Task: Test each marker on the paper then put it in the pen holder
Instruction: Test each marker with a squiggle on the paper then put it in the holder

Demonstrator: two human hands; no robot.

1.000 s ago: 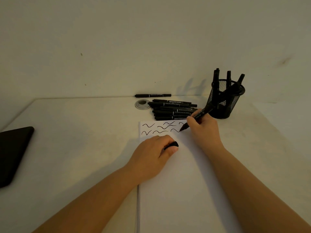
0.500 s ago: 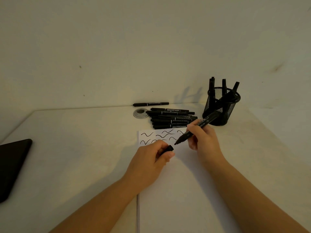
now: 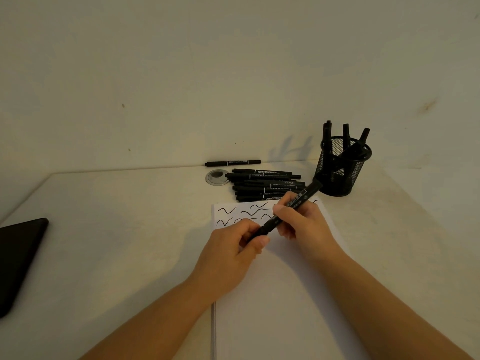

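Observation:
My right hand [image 3: 302,220] grips a black marker [image 3: 304,197] slanted over the white paper [image 3: 280,294]. Its tip end meets the black cap [image 3: 259,233] that my left hand [image 3: 233,249] pinches between thumb and fingers. Several black squiggles [image 3: 241,211] mark the paper's top edge. A pile of several black markers [image 3: 265,187] lies just beyond the paper. One more marker [image 3: 233,163] lies alone by the wall. The black mesh pen holder [image 3: 340,170] stands at the back right with several markers upright in it.
A round metal-rimmed grommet [image 3: 217,177] sits left of the marker pile. A dark flat tablet-like object [image 3: 18,255] lies at the table's left edge. The wall runs right behind the table [image 3: 117,229].
My right hand lifted the marker off the paper and swung its tip toward my left hand. The cap in my left hand now meets the marker's tip.

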